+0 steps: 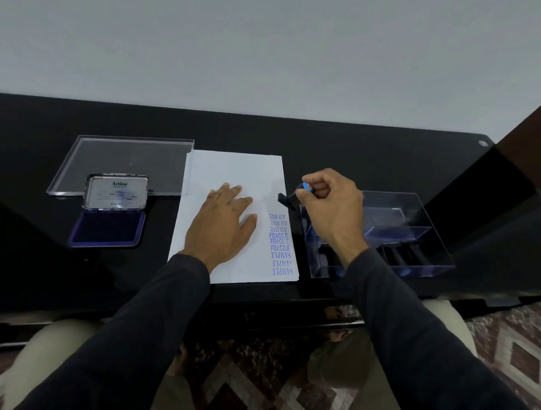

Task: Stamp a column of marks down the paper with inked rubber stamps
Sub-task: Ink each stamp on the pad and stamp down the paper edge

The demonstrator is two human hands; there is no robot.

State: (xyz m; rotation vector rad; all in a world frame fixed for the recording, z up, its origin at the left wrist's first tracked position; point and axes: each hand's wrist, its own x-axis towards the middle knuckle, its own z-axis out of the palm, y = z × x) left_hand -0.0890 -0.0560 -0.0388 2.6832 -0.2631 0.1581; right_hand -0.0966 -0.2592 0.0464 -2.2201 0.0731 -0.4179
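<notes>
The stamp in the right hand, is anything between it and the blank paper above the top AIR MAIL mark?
Nothing visible blocks it. The stamp, gripped by the right hand, hangs just past the paper's right edge. The left hand rests flat mid-sheet, left of the printed column, apart from that spot.

The right hand (330,202) holds a stamp (289,198) just off the paper's (231,169) right edge, with bare black desk (368,146) open beyond its knuckles. Directly beneath its wrist sits a clear box (417,230), walling off that side. To its left, the left hand (224,221) lies flat on the sheet, leaving only a narrow lane over the printed column (280,244). Farther left stand the open ink pad (107,226) and a clear lid (123,157).
</notes>
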